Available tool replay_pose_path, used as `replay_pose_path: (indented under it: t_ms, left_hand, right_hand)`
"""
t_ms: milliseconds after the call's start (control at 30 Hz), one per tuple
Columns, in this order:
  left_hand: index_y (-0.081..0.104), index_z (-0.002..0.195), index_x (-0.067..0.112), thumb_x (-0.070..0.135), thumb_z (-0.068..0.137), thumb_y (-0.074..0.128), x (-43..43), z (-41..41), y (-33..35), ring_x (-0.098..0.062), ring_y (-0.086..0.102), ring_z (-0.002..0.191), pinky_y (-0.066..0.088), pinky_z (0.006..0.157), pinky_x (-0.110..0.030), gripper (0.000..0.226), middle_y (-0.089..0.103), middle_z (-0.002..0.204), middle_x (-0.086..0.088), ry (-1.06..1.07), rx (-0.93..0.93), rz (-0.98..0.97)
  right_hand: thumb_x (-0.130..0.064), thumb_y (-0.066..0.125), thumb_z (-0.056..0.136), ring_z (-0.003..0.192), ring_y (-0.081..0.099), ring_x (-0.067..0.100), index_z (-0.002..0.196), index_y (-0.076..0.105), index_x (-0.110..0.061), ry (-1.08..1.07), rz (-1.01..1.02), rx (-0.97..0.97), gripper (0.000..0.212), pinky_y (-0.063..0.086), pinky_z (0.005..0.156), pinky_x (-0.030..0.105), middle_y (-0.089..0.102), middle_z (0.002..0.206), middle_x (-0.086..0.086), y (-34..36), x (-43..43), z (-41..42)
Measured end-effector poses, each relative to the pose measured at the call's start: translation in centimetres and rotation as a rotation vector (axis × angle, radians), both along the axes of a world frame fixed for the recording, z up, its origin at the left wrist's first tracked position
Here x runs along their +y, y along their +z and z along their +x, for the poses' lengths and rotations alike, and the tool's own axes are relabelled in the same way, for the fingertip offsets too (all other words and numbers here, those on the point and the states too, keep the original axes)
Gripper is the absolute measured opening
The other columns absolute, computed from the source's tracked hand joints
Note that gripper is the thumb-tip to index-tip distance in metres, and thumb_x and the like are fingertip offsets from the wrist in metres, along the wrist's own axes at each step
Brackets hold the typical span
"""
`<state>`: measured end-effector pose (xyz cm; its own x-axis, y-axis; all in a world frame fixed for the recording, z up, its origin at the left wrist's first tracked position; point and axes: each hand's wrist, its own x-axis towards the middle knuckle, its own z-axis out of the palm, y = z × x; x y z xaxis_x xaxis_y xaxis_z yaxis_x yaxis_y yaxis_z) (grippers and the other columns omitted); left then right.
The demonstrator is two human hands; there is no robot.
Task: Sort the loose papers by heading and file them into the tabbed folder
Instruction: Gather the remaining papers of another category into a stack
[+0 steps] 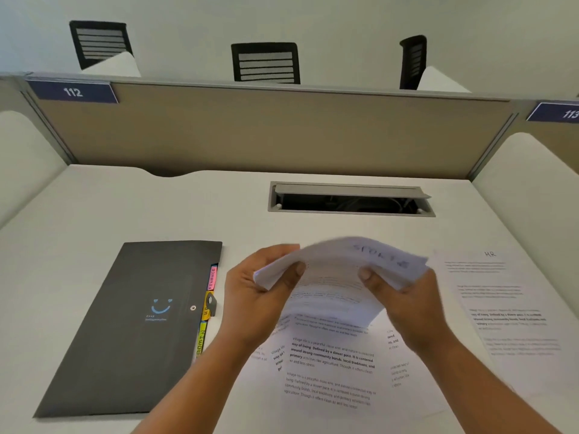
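**Head view**

1. Folder: dark grey, closed, flat on the desk, left of the hands. Blue smiley on the cover; the small print beneath it is too small to read. Snap button near its right edge.
2. Tabs along the folder's right edge:
   - pink tab, lettered "FINANCE";
   - orange tab, lettering partly hidden by the clasp;
   - yellow-green tab, lettered "ADMIN".
3. Stack: white papers, bowed, held up off the desk at centre. The handwritten heading on the top sheet is blurred and looks like "SPORTS".
4. Left hand: grips the stack's left end, thumb on the near face, fingers curled behind.
5. Right hand: grips the stack's right end the same way, thumb on the near face.
6. Loose sheets: overlapping on the desk below the hands. Printed paragraphs begin "Village life is a peaceful...", with a bold line "Defined by a slower pace".
7. HR sheet: flat on the desk right of the stack, handwritten "HR" at the top, body print blurred.
8. Cable hatch: grey, lid raised, beyond the stack.
9. Partition: beige, with blue plates "112" and "113".
10. Three black chairs behind the partition.
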<state>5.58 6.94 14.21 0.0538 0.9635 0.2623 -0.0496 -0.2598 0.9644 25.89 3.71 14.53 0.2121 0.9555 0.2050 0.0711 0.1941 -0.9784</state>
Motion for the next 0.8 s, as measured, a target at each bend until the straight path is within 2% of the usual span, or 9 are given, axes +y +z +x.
replay_pose_path:
  t_ms: [100, 167, 300, 367, 433, 533, 633, 700, 800]
  left_hand:
    - [0.072, 0.084, 0.055, 0.004, 0.085, 0.069, -0.2, 0.3, -1.6, -0.002, 0.068, 0.083, 0.058, 0.069, -0.024, 0.051, 0.073, 0.086, 0.020, -0.040, 0.105, -0.082]
    - [0.067, 0.082, 0.063, 0.005, 0.086, 0.068, -0.6, 0.4, -1.9, 0.004, 0.066, 0.080, 0.058, 0.068, -0.024, 0.058, 0.071, 0.082, 0.027, -0.038, 0.139, -0.098]
    - [0.068, 0.089, 0.061, 0.013, 0.081, 0.069, -1.7, 0.4, -1.2, -0.003, 0.068, 0.081, 0.058, 0.069, -0.021, 0.048, 0.070, 0.085, 0.029, -0.028, 0.144, 0.071]
    - [0.070, 0.090, 0.054, 0.006, 0.082, 0.072, -2.0, 0.6, -1.6, -0.002, 0.068, 0.076, 0.057, 0.065, -0.022, 0.049, 0.070, 0.084, 0.028, -0.026, 0.190, 0.105]
    - [0.069, 0.092, 0.053, 0.002, 0.083, 0.073, -2.1, 0.7, -3.1, 0.001, 0.068, 0.080, 0.055, 0.068, -0.021, 0.051, 0.071, 0.089, 0.028, -0.031, 0.215, 0.054]
    - [0.064, 0.095, 0.064, 0.007, 0.084, 0.072, -2.5, 0.8, -4.2, 0.003, 0.066, 0.093, 0.056, 0.079, -0.026, 0.058, 0.070, 0.097, 0.029, 0.006, 0.160, -0.076]
    - [0.060, 0.091, 0.070, 0.003, 0.083, 0.071, -2.9, 0.7, -3.9, 0.012, 0.063, 0.087, 0.052, 0.075, -0.012, 0.069, 0.066, 0.087, 0.039, 0.026, 0.160, -0.042]
    - [0.060, 0.091, 0.068, 0.003, 0.083, 0.071, -3.1, 0.7, -4.1, 0.011, 0.064, 0.085, 0.052, 0.073, -0.011, 0.067, 0.066, 0.086, 0.037, 0.009, 0.177, -0.025]
    - [0.061, 0.096, 0.067, 0.008, 0.083, 0.073, -3.5, 0.8, -5.8, 0.007, 0.065, 0.091, 0.054, 0.073, -0.016, 0.062, 0.068, 0.094, 0.033, 0.038, 0.156, -0.096]
  right_hand:
    - [-0.018, 0.076, 0.075, 0.099, 0.071, 0.018, 0.097, 0.074, -0.044, 0.030, -0.089, -0.034, 0.034, 0.060, 0.078, 0.034, 0.076, 0.103, -0.005, -2.2, -0.3, -0.1]
    - [-0.017, 0.075, 0.075, 0.098, 0.071, 0.016, 0.098, 0.073, -0.045, 0.002, -0.081, -0.033, 0.036, 0.060, 0.078, 0.031, 0.076, 0.104, -0.006, -2.5, -0.6, -0.1]
    - [-0.015, 0.071, 0.074, 0.092, 0.071, 0.007, 0.100, 0.070, -0.033, -0.063, 0.029, -0.039, 0.031, 0.058, 0.071, 0.021, 0.075, 0.096, -0.014, -1.9, -1.6, 0.3]
    - [-0.014, 0.071, 0.073, 0.090, 0.070, 0.003, 0.094, 0.070, -0.047, -0.064, 0.046, -0.061, 0.039, 0.057, 0.068, 0.016, 0.073, 0.092, -0.018, -2.3, -2.0, 0.1]
    - [-0.015, 0.072, 0.072, 0.090, 0.070, 0.003, 0.092, 0.068, -0.055, -0.056, -0.004, -0.061, 0.045, 0.058, 0.071, 0.019, 0.074, 0.094, -0.018, -3.4, -2.2, -0.2]
    - [-0.016, 0.074, 0.073, 0.091, 0.070, 0.005, 0.093, 0.069, -0.054, -0.053, -0.046, -0.058, 0.043, 0.060, 0.074, 0.023, 0.074, 0.096, -0.014, -4.2, -2.6, -0.4]
    - [-0.015, 0.077, 0.079, 0.086, 0.069, 0.002, 0.093, 0.069, -0.054, -0.053, 0.020, -0.069, 0.042, 0.056, 0.069, 0.016, 0.074, 0.091, -0.018, -3.4, -2.7, -0.3]
    - [-0.013, 0.068, 0.077, 0.087, 0.069, 0.001, 0.095, 0.069, -0.053, -0.045, 0.050, -0.092, 0.044, 0.055, 0.070, 0.014, 0.073, 0.092, -0.019, -3.3, -2.9, -0.6]
    - [-0.015, 0.070, 0.075, 0.087, 0.068, -0.002, 0.093, 0.068, -0.057, -0.071, -0.029, -0.121, 0.045, 0.054, 0.070, 0.016, 0.073, 0.091, -0.020, -5.0, -3.6, -1.0]
